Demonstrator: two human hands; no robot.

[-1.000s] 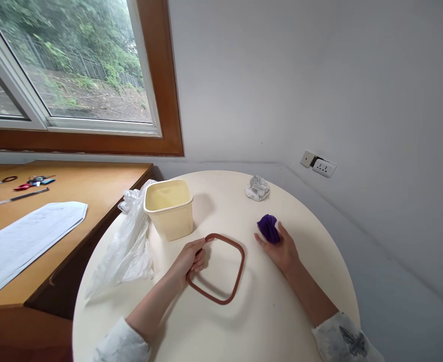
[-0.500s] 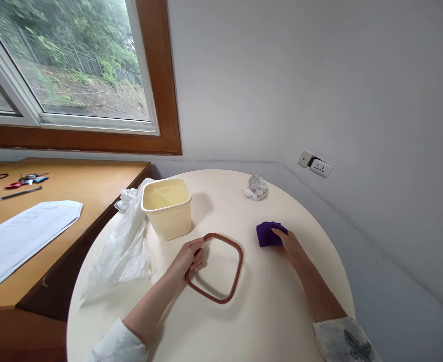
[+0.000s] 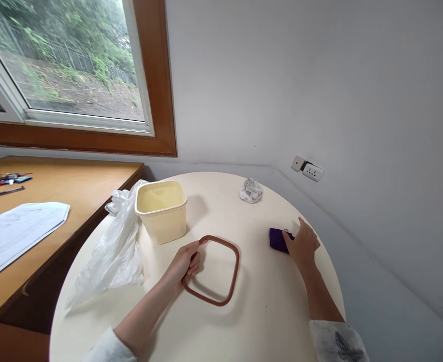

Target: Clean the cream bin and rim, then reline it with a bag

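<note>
My left hand [image 3: 184,262] grips one side of a brown rounded-square ring [image 3: 237,264], held just above the round table. On the right, a folded purple cloth [image 3: 278,240] lies on the tabletop. My right hand [image 3: 303,244] is beside and partly over the cloth, its fingers lifted and spread. The thumb is at the cloth's edge; whether it touches cannot be made out. A cream square bin [image 3: 164,226] stands upright beyond my left hand, its mouth facing up.
A crumpled clear plastic bag [image 3: 112,256] lies left of the bin. A small crumpled white wad [image 3: 251,190] sits near the far edge of the round table [image 3: 221,337]. A wooden desk [image 3: 93,176] with papers [image 3: 16,234] adjoins at left. The wall has a socket [image 3: 313,172].
My right hand has let go of the purple cloth and spread its fingers. The cloth is now farther right. My left hand keeps hold of the ring. The view has shifted slightly.
</note>
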